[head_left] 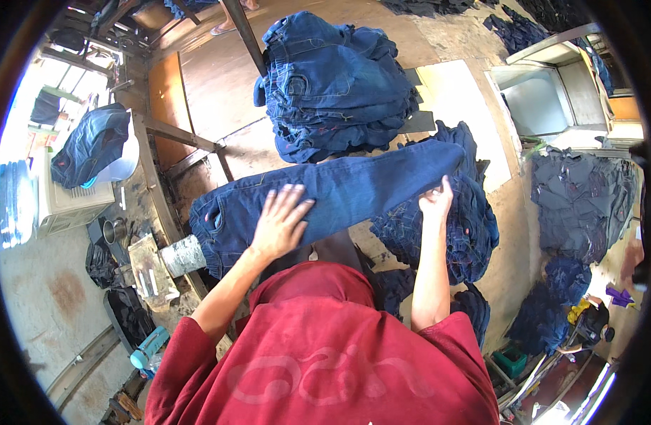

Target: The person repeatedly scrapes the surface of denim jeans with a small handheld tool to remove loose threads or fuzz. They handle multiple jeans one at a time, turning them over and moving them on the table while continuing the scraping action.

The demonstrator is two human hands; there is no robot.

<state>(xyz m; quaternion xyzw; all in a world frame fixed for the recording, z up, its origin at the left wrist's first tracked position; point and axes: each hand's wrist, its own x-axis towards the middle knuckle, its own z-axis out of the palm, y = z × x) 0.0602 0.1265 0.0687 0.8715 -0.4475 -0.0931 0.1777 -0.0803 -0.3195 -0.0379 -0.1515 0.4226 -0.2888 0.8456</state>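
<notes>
A pair of dark blue jeans [361, 178] lies doubled lengthwise in front of me, slanting from lower left up to the right. My left hand [277, 223] rests flat on the upper part near the pocket, fingers spread. At the far right end my right hand [436, 198] pinches the lower edge of the leg between thumb and fingers. The waist end meets a pale, wrapped cylinder [183, 256] at the left; whether the waistband goes around it I cannot tell. Just beyond the jeans rises a tall stack of folded jeans [332, 85].
More jeans [474, 234] are heaped under and beside my right hand. At the left, a wooden beam [162, 202] runs beside a metal cup [114, 232] and a white bucket [123, 166]. Grey garments [580, 202] lie at the right, near a pale open box [538, 99].
</notes>
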